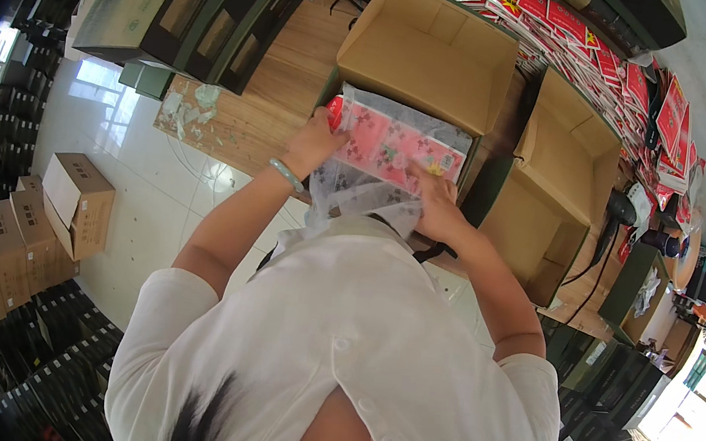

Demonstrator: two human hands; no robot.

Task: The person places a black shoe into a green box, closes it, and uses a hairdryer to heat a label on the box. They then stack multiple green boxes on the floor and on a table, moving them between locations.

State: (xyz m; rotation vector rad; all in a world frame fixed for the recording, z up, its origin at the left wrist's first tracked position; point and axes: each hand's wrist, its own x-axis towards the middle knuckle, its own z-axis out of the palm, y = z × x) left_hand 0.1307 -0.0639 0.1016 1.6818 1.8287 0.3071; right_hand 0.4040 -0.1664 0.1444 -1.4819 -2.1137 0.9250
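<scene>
A flat red packet [382, 139] lies at the near end of an open brown-lined box [431, 47], on sheer whitish wrapping with a dark pattern [362, 190]. That wrapping hangs over the box's near side toward my shirt and also shows past the packet's far edge. My left hand [317, 139], with a pale bangle at the wrist, is closed on the packet's left end. Fingers of my right hand [439, 204] bend over its near right edge, gripping it there. Both thumbs are partly hidden, and so is the box's bottom beneath the packet.
A second open box [558, 173] stands right of the first. Many red packets [609, 67] are heaped along the table's far side. Large dark boxes [210, 15] stack at far left, near white scraps [191, 108]. A black hairdryer-like tool [621, 209] and cables lie right.
</scene>
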